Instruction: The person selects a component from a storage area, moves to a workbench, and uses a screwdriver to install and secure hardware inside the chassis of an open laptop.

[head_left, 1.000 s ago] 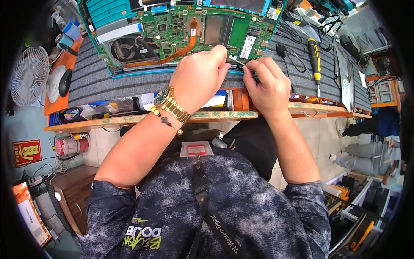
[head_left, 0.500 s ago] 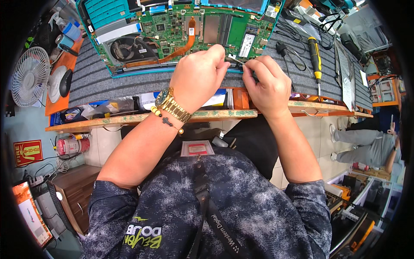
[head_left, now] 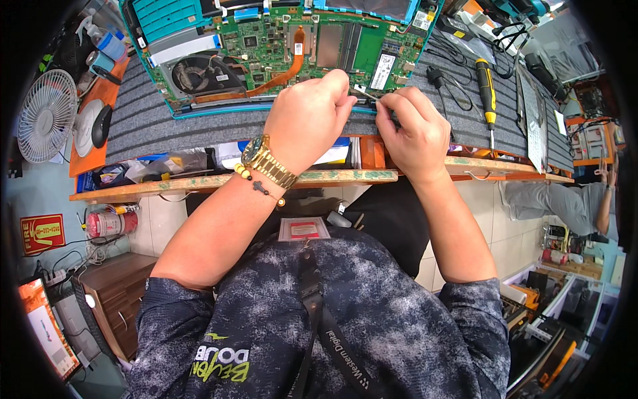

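Note:
An opened laptop base [head_left: 176, 114] with a teal frame lies in front of me, its green circuit board [head_left: 269, 50] exposed. My left hand [head_left: 312, 110] is closed over the board's near edge, thumb and fingers pressed together; what it grips is hidden. My right hand [head_left: 415, 126] is pinched shut by the near right corner, at the end of a thin light-coloured metal piece [head_left: 364, 94] that spans the gap between both hands. Just beyond is a slim stick-shaped drive module [head_left: 382, 71]. An orange ribbon cable [head_left: 292, 63] and a fan [head_left: 193, 76] sit further left.
A yellow-black screwdriver [head_left: 486, 93] and a black cable plug [head_left: 436, 76] lie right of the laptop on the grey ribbed mat [head_left: 133, 126]. A white fan [head_left: 46, 116] and black mouse [head_left: 101, 128] are at left. An open drawer [head_left: 319, 177] lies below my wrists. Another person [head_left: 565, 203] stands at right.
Both hands and the laptop base appear slightly further right in the picture; the pinches look the same. The other person at the right has shifted position.

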Action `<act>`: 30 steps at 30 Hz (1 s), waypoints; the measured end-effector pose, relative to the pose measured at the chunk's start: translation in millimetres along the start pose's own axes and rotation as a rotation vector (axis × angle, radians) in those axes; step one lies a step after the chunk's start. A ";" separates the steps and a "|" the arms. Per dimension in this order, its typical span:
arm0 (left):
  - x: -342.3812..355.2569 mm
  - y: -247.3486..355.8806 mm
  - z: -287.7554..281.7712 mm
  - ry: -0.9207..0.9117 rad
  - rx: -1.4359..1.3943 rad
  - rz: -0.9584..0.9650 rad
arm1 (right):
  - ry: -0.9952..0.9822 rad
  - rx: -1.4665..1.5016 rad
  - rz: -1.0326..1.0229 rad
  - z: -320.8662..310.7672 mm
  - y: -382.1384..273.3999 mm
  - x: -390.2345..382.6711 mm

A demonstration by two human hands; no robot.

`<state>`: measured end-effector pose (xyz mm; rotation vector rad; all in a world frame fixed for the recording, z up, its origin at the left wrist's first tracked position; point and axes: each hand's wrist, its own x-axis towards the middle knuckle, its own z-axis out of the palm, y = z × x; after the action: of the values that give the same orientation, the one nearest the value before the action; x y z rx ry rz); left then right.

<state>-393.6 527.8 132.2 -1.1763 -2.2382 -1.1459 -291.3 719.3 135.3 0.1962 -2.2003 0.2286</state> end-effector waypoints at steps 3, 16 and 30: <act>-0.1 -0.5 0.4 -0.003 -0.001 -0.010 | 0.009 0.006 0.001 0.7 0.2 -0.1; 3.8 2.1 0.4 0.039 -0.026 0.000 | 0.032 -0.004 0.048 4.0 -1.0 -0.7; 4.3 2.7 1.0 0.057 -0.023 0.000 | 0.048 -0.002 0.061 5.0 -1.3 -1.4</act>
<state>-393.9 531.7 135.7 -1.1382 -2.1886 -1.1929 -294.1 716.9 131.4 0.1214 -2.1604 0.2621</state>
